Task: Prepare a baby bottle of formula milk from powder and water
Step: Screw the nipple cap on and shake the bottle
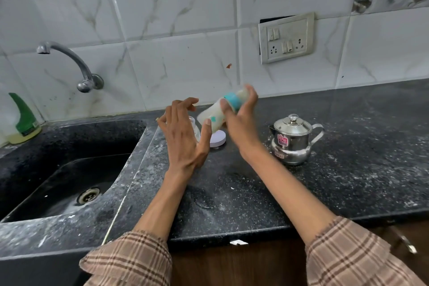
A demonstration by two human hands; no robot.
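Note:
A baby bottle [214, 116] with a teal collar and a clear cap holds milky liquid and is blurred, tilted with its cap up to the right, above the black counter [232, 193]. My right hand [239, 121] grips it around the collar and cap. My left hand [183, 132] is open just left of the bottle, its thumb tip touching the bottle's base. A clear glass jar [194, 126] stands behind my left hand, mostly hidden. A round white lid [218, 140] lies flat on the counter under the bottle.
A steel kettle [292, 139] stands to the right of my hands. A black sink [69, 169] with a wall tap [69, 62] lies on the left, and a green-capped bottle [23, 121] sits in its far corner. A wall socket [286, 38] is above.

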